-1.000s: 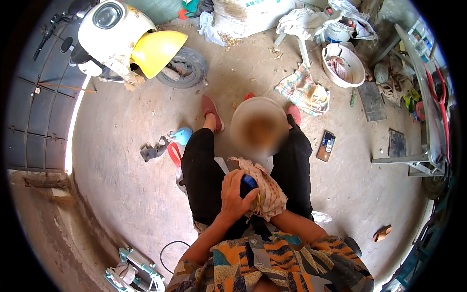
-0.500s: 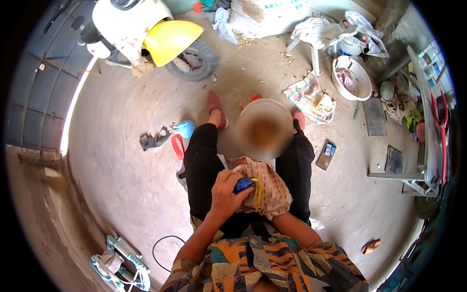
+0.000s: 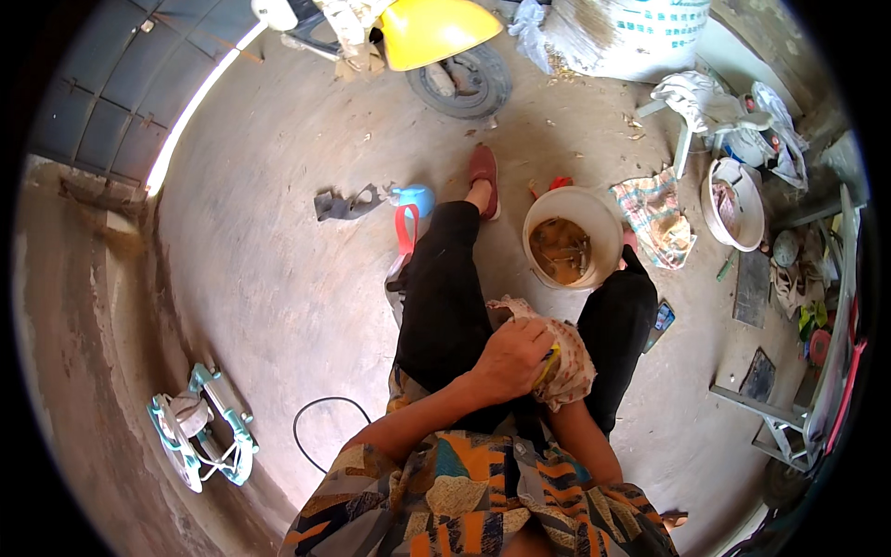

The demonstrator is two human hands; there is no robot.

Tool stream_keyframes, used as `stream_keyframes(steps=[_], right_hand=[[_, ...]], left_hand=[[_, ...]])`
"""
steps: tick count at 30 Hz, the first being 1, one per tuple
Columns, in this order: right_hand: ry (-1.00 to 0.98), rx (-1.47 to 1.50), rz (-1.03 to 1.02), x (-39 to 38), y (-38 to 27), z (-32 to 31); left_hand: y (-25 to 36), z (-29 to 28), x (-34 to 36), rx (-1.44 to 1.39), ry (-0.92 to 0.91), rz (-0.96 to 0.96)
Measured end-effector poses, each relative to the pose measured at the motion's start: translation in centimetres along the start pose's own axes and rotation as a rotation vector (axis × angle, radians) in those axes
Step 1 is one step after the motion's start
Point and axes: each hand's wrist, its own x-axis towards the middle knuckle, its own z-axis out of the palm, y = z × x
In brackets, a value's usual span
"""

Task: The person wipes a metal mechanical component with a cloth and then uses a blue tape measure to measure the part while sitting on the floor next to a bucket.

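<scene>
My left hand (image 3: pixel 515 357) is closed over my lap, its knuckles upward. By its fingers shows a bit of yellow strip (image 3: pixel 551 360), part of the small blue thing seen in that hand half a second ago; the blue part is now hidden. A pale cloth with reddish marks (image 3: pixel 570 379) lies bunched against these fingers. My right forearm (image 3: pixel 585 438) runs up under the cloth, which covers my right hand, so its fingers do not show. Beyond the cloth, between my legs, stands a white bucket (image 3: pixel 605 227) with brownish contents.
A striped woven cloth (image 3: pixel 650 209) lies right of the bucket, with a phone (image 3: pixel 662 320) nearer. Farther right are a white basin (image 3: pixel 750 227) and a metal-framed table (image 3: pixel 761 401). A blue object (image 3: pixel 414 199) and a red strap (image 3: pixel 406 227) sit by my left leg.
The view has shifted, so the surroundings sit differently in it. My left hand has turned knuckles-up over the blue thing, hiding it. The cloth is bunched smaller, and the bucket's inside shows clearly.
</scene>
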Motion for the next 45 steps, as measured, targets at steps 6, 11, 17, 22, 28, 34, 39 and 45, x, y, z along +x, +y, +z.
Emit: stream_keyframes(steps=[6,11,17,22,28,34,39,45], right_hand=[[0.046,0.181,0.019,0.5,-0.5,-0.9],[0.037,0.208,0.025,0.9,0.1,0.6],[0.152,0.012,0.076,2.0,-5.5,-3.4],[0.168,0.018,0.155,3.2,-9.0,-6.1],[0.058,0.125,0.215,4.0,-8.1,-6.4],[0.236,0.071,0.076,3.1,-8.5,-7.0],[0.315,-0.022,0.059,2.2,-7.2,-5.5],[0.188,-0.073,0.138,2.5,-6.2,-4.5]], left_hand=[[-0.2,0.1,-0.6,-0.347,0.246,-0.102],[-0.8,0.0,-1.1,-0.327,0.301,-0.125],[-2.7,1.0,-2.4,-0.121,0.215,-0.171],[-5.5,3.9,-1.6,-0.532,0.402,-0.399],[-4.4,2.8,-1.1,-1.29,0.478,-0.661],[-4.2,2.0,-2.1,-1.236,0.279,-0.615],[-4.5,1.8,-3.4,-0.801,0.085,-0.499],[-4.8,2.5,-3.0,-0.737,0.255,-0.59]])
